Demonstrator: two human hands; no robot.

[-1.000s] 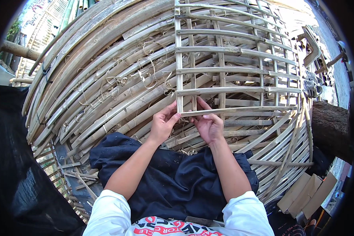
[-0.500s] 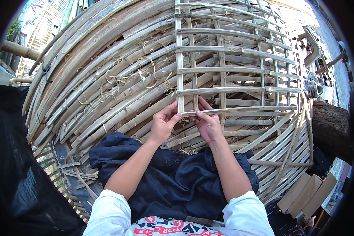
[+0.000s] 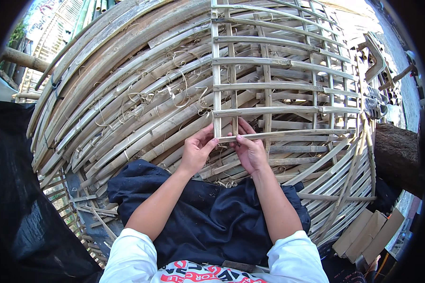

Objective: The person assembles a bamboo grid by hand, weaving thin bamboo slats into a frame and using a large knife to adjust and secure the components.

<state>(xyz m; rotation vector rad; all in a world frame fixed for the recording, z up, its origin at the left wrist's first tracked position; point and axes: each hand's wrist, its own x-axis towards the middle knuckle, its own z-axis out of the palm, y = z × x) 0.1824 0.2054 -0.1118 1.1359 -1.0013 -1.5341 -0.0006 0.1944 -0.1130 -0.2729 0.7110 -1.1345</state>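
In the head view, you hold the near edge of a pale brown, open-grid lattice of flat split-bamboo strips, which lies in front of you, right of centre. Its strips look dry, smooth-faced and narrow, slightly mottled at the crossings. Your bare left hand pinches the near left corner between thumb and fingers. Your bare right hand is just beside it, thumb on the pale, straight-edged nearest cross strip and fingers curled behind; the strips partly hide those fingertips.

Under and left of the lattice lies a heap of long, curved, rough bamboo slats, strewn with thin, curled, straw-coloured shavings — they crowd the space behind your hands. Wrinkled black cloth covers your lap, a glossy black sheet hangs at far left, and a thick, rough dark-brown log sits at right.

The nearest cross strip's long axis runs left to right, its left end at your left hand — the lattice's lengthwise strips point away from you.
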